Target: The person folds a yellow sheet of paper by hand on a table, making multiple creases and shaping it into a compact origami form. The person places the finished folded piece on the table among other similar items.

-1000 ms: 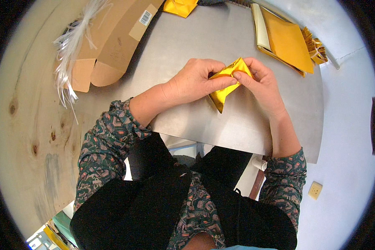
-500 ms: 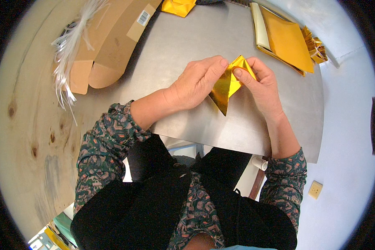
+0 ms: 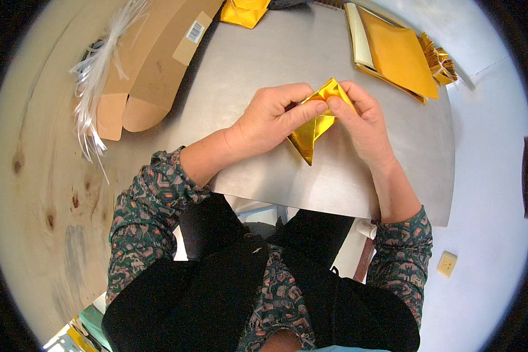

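Gold foil paper, folded (image 3: 314, 124): a shiny, creased piece with a sharp point aimed down toward the person, held just above the grey worktop (image 3: 264, 64) between both hands. Left hand (image 3: 270, 117): grip closed on the paper's left edge, thumb pressed flat along the upper fold, seemingly to keep the crease sharp. Right hand (image 3: 364, 126): grip closed on the upper right corner, fingertips (image 3: 334, 104) meeting the left thumb at the top, so the piece is steadied from both sides while the fold is pinched.

Worktop: smooth, matte, metal-looking sheet, its near edge at the person's lap.

Stack of gold and orange sheets (image 3: 393, 53): flat, rectangular, well apart to the upper right, within reach of the right hand. Bundle of finished gold pieces (image 3: 435, 58): crinkled, just beside the stack's far side. Second gold foil piece (image 3: 244, 10): at the top edge, partly cut off.

Cardboard box flaps (image 3: 152, 64): brown, flattened, rounded tabs, to the left. White plastic strips (image 3: 97, 76): thin, loose, lying across the cardboard and a pale wooden surface (image 3: 35, 176).
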